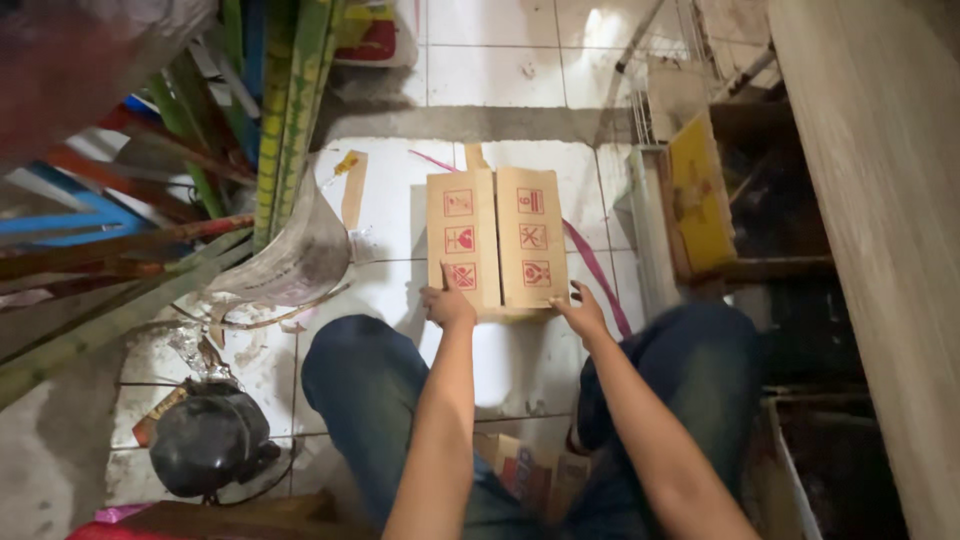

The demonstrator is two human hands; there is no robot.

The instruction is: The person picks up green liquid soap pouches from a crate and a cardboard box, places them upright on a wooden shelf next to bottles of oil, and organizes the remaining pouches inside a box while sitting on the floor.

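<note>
Flat on the white tiled floor (400,200) between the knees, a folded cardboard box (497,240) with red symbols, near edge pinned by left hand (447,303) and right hand (583,312), fingers pressed together on it, apparently for steadiness.

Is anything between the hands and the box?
Nothing visible. The left hand and right hand both already touch the near edge of the cardboard box on the tiled floor.
</note>
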